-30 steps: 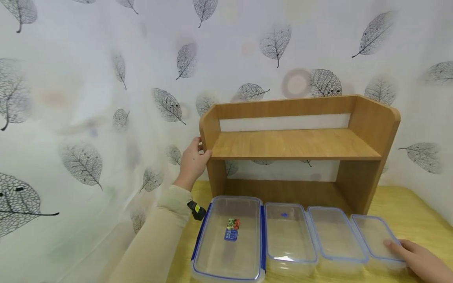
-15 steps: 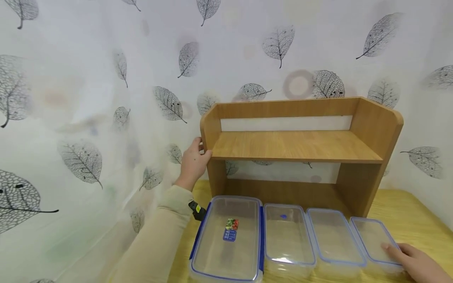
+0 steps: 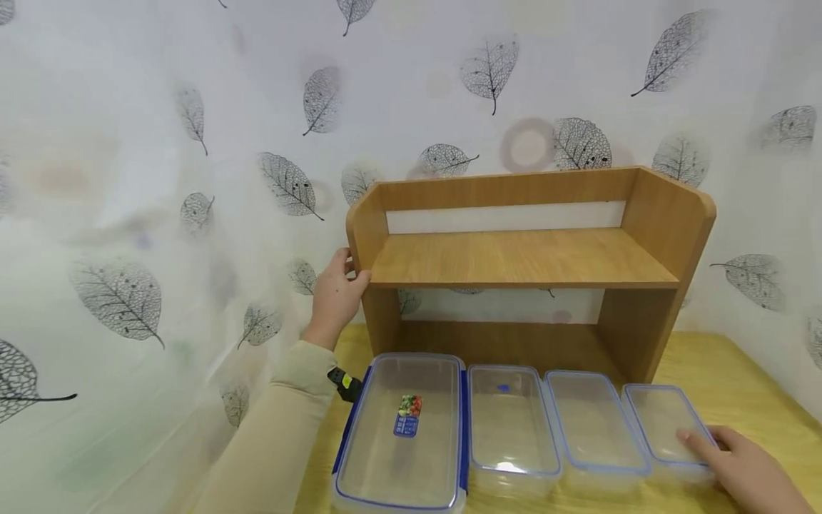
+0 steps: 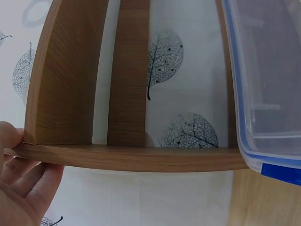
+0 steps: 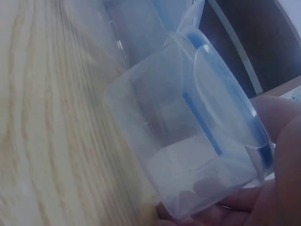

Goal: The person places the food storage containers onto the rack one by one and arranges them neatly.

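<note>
My left hand (image 3: 334, 296) grips the left side panel of a two-tier wooden shelf (image 3: 526, 257), its thumb at the front edge. In the left wrist view the fingers wrap around the panel's edge (image 4: 127, 157) near the middle board. At the far right, my right hand (image 3: 748, 464) holds the smallest clear food container (image 3: 664, 421), thumb on the blue-rimmed lid. The right wrist view shows its fingers (image 5: 240, 200) curled against the container's end wall and underside. This container stands at the right end of a row of lidded containers in front of the shelf.
A large container (image 3: 414, 464) with dark blue side clips and a label begins the row at the left. Two medium containers (image 3: 514, 428) stand between it and the smallest. Yellow wood-grain tabletop (image 3: 732, 378) extends right of the shelf. Leaf-printed sheeting (image 3: 212, 107) hangs behind and to the left.
The head view has shifted slightly, so the shelf, containers and hands appear a little further left and higher. Both hands keep their holds.
</note>
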`<action>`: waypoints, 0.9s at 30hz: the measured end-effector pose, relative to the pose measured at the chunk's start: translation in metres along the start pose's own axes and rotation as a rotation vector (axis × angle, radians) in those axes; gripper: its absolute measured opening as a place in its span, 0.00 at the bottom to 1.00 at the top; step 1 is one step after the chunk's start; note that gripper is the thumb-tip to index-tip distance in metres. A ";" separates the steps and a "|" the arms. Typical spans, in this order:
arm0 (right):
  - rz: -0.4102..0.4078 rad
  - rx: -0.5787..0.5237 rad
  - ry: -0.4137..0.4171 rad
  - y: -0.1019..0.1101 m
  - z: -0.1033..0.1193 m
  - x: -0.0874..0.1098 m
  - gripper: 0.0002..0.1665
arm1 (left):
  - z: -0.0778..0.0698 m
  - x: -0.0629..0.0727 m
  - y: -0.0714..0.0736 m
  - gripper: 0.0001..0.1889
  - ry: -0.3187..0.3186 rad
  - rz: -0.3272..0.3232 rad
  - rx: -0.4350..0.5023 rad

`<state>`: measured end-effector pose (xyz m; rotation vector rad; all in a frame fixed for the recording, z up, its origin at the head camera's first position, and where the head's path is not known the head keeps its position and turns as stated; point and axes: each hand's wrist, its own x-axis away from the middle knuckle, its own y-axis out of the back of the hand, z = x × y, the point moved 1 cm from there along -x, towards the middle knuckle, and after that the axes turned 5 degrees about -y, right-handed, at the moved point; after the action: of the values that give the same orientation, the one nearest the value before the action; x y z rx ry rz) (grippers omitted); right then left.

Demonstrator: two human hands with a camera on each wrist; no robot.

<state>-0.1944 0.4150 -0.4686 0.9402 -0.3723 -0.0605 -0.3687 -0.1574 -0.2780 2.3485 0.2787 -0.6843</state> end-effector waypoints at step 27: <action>0.740 -1.229 0.280 0.008 -0.019 0.001 0.36 | 0.000 0.001 0.000 0.24 -0.021 0.010 0.019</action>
<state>-0.1881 0.4345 -0.4726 -0.4335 -0.3206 0.4725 -0.3683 -0.1579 -0.2785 2.3577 0.2520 -0.7088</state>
